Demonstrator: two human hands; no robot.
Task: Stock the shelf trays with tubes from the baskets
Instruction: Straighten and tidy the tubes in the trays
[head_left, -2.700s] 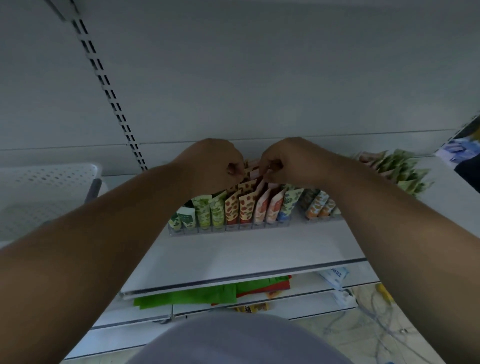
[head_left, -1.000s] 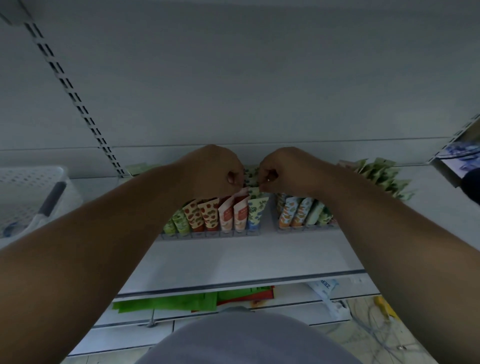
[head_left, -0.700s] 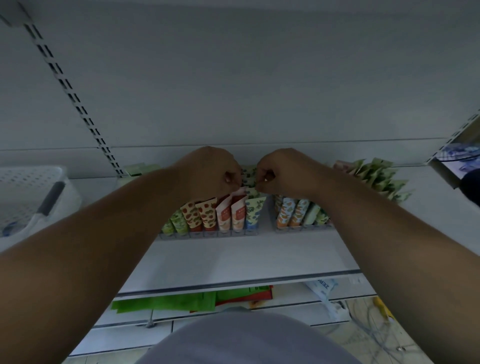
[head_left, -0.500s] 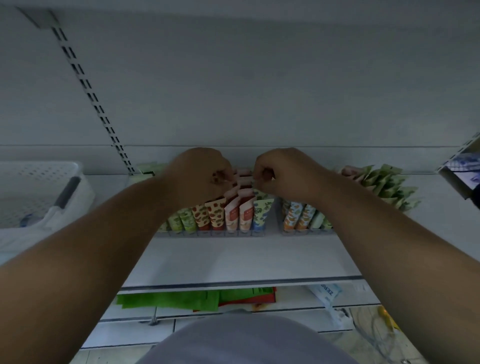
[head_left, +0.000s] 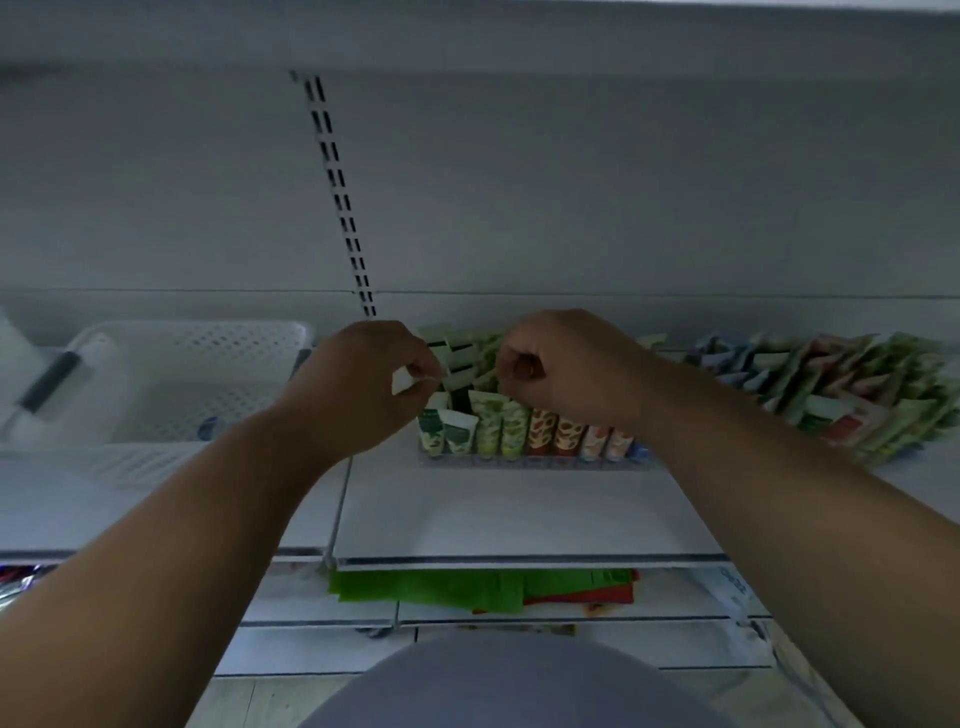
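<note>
A clear shelf tray holds upright rows of tubes: green tubes at its left end, red tubes and pink ones further right. Both my hands reach over the tray's left rows. My left hand has curled fingers and pinches the flat top of a pale green tube. My right hand is curled too, its fingertips pinching the top of a neighbouring green tube. Its wrist hides the tray's right part.
A loose heap of tubes lies on the shelf at the right. A white perforated basket stands at the left, with a dark-handled object beside it. Green and red packs lie on the lower shelf.
Both hands have moved from the red and pink rows to the green rows at the tray's left end. My view has swung left, so the tray and heap now sit further right.
</note>
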